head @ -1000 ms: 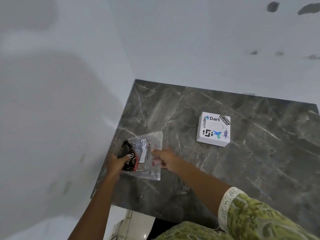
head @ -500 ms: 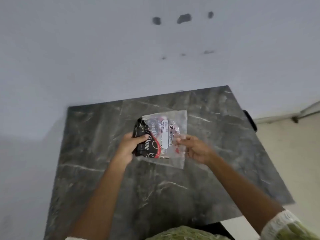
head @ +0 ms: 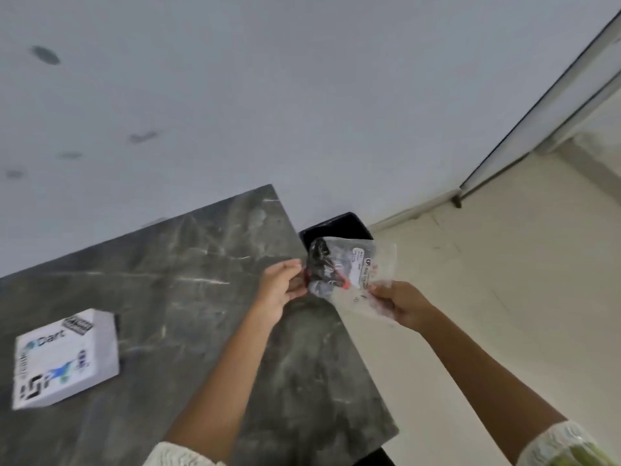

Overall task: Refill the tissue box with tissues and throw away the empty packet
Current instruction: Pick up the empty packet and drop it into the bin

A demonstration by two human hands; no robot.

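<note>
Packet (head: 351, 275) hung past the tabletop (head: 188, 297) corner, above a dark bin (head: 336, 227), pinched by left hand (head: 280, 290) and right hand (head: 401, 306) at opposite ends. Flimsy plastic could drift and miss the bin if released unevenly. Box (head: 65, 359) sat well apart; whether it was refilled was blurred.

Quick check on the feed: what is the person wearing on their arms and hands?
Both hands, left hand and right hand, are bare: no gloves or rings visible. Forearms are uncovered. Each sleeve ends in a white lacy cuff; the right sleeve above it is green patterned fabric.
</note>
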